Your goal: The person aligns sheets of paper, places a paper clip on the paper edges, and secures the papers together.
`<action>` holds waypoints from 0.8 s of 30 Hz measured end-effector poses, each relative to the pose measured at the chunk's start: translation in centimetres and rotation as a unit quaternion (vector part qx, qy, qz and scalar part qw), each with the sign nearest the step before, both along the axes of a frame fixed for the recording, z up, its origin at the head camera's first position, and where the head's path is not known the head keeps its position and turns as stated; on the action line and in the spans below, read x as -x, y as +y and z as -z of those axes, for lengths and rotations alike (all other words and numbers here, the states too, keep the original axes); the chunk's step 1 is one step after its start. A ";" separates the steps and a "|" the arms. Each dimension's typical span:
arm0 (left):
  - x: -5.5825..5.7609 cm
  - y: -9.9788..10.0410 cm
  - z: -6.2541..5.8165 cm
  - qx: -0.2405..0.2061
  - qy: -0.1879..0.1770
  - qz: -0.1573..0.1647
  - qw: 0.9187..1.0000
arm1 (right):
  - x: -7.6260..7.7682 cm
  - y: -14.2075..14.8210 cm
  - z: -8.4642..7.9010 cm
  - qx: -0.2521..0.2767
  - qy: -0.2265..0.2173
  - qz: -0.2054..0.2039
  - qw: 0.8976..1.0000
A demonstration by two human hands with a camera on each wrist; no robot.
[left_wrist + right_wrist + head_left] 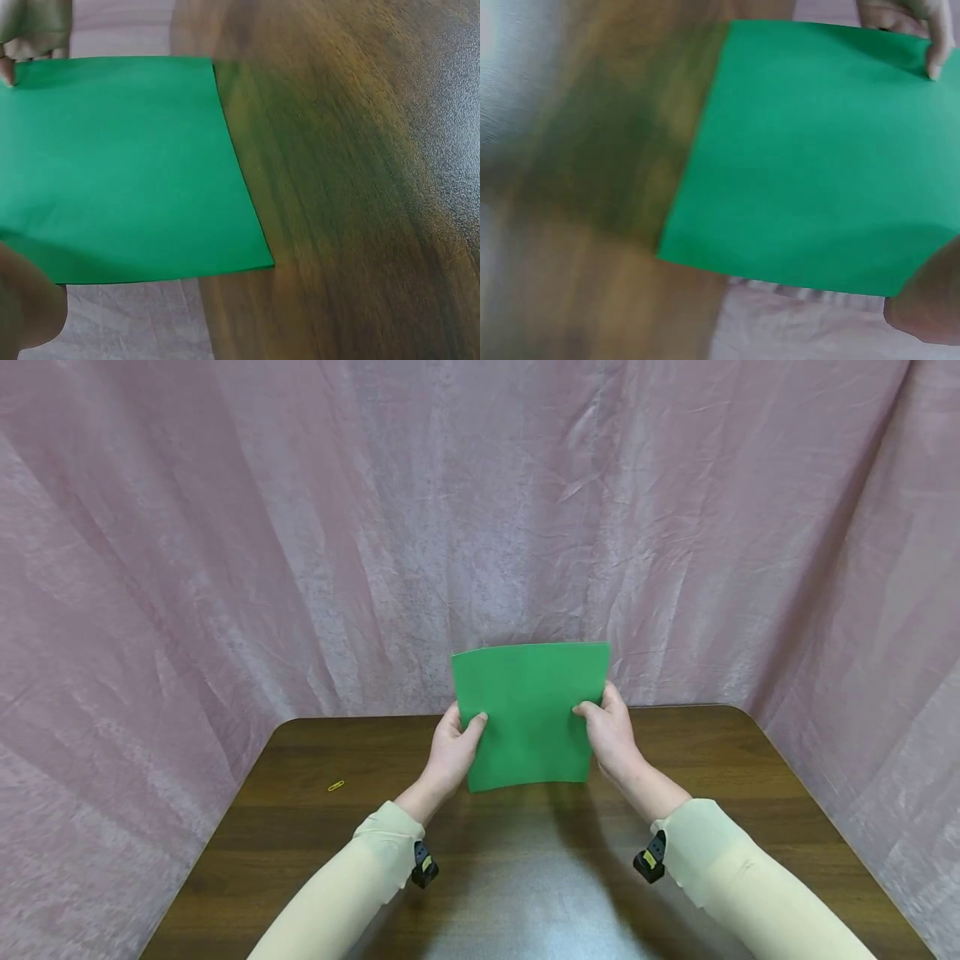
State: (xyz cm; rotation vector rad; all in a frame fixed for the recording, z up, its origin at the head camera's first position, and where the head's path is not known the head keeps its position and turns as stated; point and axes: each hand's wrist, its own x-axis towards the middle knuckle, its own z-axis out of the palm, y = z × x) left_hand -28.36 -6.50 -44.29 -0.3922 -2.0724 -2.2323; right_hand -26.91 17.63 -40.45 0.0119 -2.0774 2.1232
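A green sheet of paper (531, 722) is held up, tilted, over the far part of the table. My left hand (452, 750) grips its left edge, the thumb lying across the front face and the fingers hidden behind. On the opposite edge my right hand (611, 735) pinches it the same way. The left wrist view shows the green paper (127, 172) slightly curved, with its near edge over the wood. In the right wrist view, the paper (810, 165) spans between both hands, with the left thumb on its far side.
A small yellow paper clip (336, 786) lies on the left part of the brown wooden table (300, 860). Pink curtains (480, 527) hang behind the table and along its sides. Each wrist carries a small black camera (424, 865).
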 end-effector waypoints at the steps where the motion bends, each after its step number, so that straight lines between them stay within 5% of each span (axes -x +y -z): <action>1: 0.0 0.0 0.0 0.001 0.002 -0.002 1.000 | 0.1 0.0 -0.5 0.000 0.004 0.000 1.000; 15: 0.0 0.0 0.2 0.011 0.004 0.005 1.000 | 0.4 0.3 -6.0 -0.016 0.100 -0.015 0.995; 21: -0.1 0.0 0.3 0.012 0.010 0.013 1.000 | 0.7 0.1 -7.4 -0.079 0.148 -0.005 0.986; 24: -0.1 0.1 0.2 0.011 0.017 0.012 1.000 | 0.5 -0.1 -8.0 -0.171 0.184 0.019 0.968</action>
